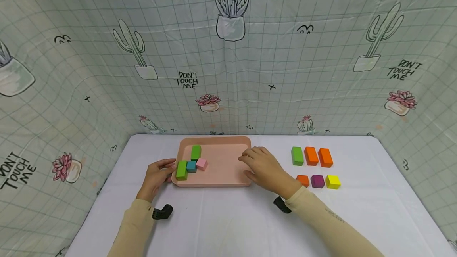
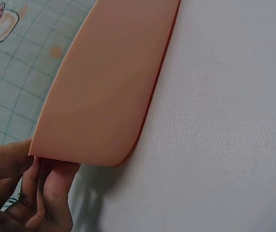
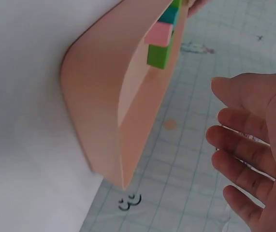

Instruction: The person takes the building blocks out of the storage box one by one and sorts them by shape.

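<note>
My left hand [image 1: 156, 177] is at the left end of a shallow peach-coloured tray [image 1: 221, 169], its bent fingers gripping the rim in the left wrist view. In the tray's left part lie two green blocks [image 1: 196, 152], a teal block [image 1: 191, 166] and a pink block [image 1: 201, 164]. Near the tray's right end is my right hand [image 1: 267, 169], loosely bent and holding nothing. The right wrist view shows a gap between that hand [image 3: 258, 145] and the tray wall [image 3: 94, 92].
Right of the tray stand a green block [image 1: 297, 156] and two orange blocks [image 1: 311, 156]. Nearer me are a small orange block [image 1: 302, 180], partly behind the right wrist, a purple block [image 1: 317, 181] and a yellow block [image 1: 333, 182]. A patterned cloth [image 1: 250, 66] surrounds the white table [image 1: 221, 225].
</note>
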A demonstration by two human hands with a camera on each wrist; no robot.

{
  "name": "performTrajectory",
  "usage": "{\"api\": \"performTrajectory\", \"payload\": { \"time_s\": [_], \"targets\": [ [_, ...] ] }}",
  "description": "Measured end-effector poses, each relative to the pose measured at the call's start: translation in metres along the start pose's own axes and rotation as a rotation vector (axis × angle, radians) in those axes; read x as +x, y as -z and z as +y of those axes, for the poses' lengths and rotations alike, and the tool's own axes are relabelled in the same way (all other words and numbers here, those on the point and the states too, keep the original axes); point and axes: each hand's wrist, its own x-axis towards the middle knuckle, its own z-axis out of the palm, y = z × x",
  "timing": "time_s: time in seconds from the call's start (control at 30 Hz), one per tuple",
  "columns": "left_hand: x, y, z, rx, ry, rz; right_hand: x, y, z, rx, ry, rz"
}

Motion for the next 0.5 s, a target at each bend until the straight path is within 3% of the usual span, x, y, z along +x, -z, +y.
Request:
{"api": "performTrajectory", "payload": {
  "time_s": [0.5],
  "targets": [
    [-0.002, 0.0, 0.003, -0.011, 0.002, 0.002, 0.046, -0.021, -0.028, 0.045, 0.05, -0.058]
  ]
}}
